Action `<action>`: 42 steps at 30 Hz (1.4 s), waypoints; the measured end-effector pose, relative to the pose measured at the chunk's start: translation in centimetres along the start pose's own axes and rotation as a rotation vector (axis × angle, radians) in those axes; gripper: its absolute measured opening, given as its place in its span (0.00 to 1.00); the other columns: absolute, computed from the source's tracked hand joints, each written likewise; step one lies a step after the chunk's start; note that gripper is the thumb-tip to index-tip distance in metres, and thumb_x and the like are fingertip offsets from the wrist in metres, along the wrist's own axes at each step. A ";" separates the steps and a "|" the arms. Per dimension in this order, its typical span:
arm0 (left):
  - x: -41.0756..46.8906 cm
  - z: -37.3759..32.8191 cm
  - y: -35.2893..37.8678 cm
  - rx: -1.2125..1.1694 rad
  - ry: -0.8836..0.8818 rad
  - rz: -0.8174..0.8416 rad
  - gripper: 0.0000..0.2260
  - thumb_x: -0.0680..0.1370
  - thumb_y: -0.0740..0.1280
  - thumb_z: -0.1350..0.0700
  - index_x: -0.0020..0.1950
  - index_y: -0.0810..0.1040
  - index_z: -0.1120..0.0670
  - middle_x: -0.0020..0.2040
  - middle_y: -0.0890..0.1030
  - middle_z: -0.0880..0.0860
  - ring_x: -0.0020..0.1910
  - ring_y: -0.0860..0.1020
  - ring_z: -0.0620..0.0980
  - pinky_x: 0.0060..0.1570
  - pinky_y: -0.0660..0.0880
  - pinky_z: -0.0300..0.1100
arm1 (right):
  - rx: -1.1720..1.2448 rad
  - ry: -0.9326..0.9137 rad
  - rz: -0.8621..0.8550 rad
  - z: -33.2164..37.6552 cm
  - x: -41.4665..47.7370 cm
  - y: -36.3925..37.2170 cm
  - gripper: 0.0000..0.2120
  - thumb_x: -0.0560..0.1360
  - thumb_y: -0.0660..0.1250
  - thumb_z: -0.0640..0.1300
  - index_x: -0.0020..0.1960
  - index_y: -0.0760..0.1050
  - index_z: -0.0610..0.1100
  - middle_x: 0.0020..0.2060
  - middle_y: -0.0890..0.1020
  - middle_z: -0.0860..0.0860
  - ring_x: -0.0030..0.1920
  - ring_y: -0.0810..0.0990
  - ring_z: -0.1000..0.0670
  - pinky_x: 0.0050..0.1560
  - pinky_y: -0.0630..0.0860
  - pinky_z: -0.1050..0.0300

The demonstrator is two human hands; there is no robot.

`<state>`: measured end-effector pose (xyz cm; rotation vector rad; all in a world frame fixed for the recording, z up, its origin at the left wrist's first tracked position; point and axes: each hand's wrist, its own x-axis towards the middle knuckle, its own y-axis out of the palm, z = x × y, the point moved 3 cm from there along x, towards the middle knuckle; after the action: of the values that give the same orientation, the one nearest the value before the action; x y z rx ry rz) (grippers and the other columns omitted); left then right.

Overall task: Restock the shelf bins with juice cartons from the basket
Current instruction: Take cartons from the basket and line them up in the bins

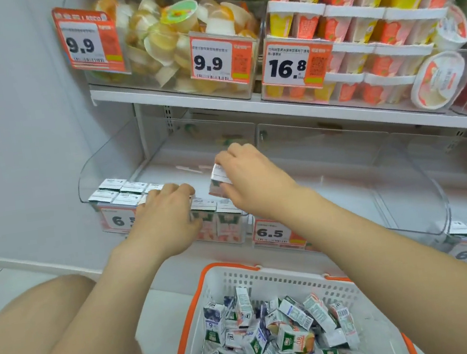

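Now, right hand [252,180] fingers clamped on one carton [220,178], left hand [165,216] fingers atop binned cartons [125,192], grip unclear

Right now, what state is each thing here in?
right hand grip, pinching a tilted carton at the bin
left hand grip, on the binned cartons, hold unclear
bin, partly stocked, cartons upright
basket, holding jumbled loose cartons
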<state>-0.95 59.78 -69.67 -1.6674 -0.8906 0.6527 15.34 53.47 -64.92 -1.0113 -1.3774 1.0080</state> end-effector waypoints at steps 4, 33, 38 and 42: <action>-0.1 1.0 0.3 0.072 -0.002 0.114 0.26 0.79 0.69 0.46 0.74 0.69 0.53 0.71 0.72 0.55 0.70 0.69 0.61 0.66 0.72 0.58 | -0.037 0.069 0.155 1.1 3.0 2.4 0.11 0.80 0.68 0.42 0.43 0.67 0.43 0.41 0.72 0.45 0.48 0.76 0.38 0.40 0.68 0.49; -5.9 -6.4 11.9 0.147 0.345 0.543 0.07 0.82 0.66 0.51 0.59 0.77 0.49 0.49 0.75 0.46 0.52 0.74 0.51 0.50 0.73 0.46 | 0.251 0.243 0.810 -5.3 -18.7 14.9 0.18 0.75 0.59 0.38 0.59 0.81 0.35 0.56 0.84 0.36 0.59 0.81 0.37 0.57 0.81 0.39; -4.8 -5.4 19.0 0.271 0.285 0.716 0.04 0.81 0.63 0.60 0.53 0.75 0.52 0.53 0.76 0.55 0.45 0.73 0.56 0.47 0.72 0.48 | 0.245 0.321 0.842 -8.2 -20.4 20.1 0.13 0.74 0.59 0.36 0.50 0.81 0.35 0.49 0.84 0.36 0.51 0.83 0.35 0.52 0.82 0.37; -4.3 -4.1 23.0 0.297 0.226 0.706 0.11 0.82 0.62 0.62 0.63 0.76 0.57 0.60 0.76 0.57 0.56 0.79 0.57 0.54 0.79 0.52 | 0.239 0.406 0.810 -10.1 -22.2 23.0 0.15 0.76 0.60 0.33 0.58 0.79 0.38 0.54 0.83 0.38 0.54 0.82 0.37 0.54 0.82 0.40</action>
<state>5.11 50.83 -90.81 -1.7237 -0.0119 0.9857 27.00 38.74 -92.66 -1.5287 -0.4772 1.4034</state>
